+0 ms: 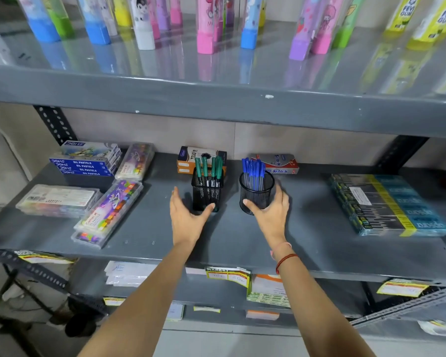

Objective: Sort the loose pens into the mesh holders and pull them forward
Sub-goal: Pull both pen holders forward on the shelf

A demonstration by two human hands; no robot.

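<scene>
Seeing the grey shelf (139,228) across mid-frame, both mesh holders at its centre. Square holder (207,193) with green pens (208,167) stands centre-left; round holder (256,193) with blue pens (253,171) just right of it, apart. My right hand (271,215) wraps the round holder, thumb in front, grip closed on it. Left hand (187,217) splayed, released, thumb tip touching the square holder's base.

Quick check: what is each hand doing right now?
Left hand: open, thumb by the square mesh holder, gripping nothing.
Right hand: fingers wrapped around the round mesh holder of blue pens.
</scene>
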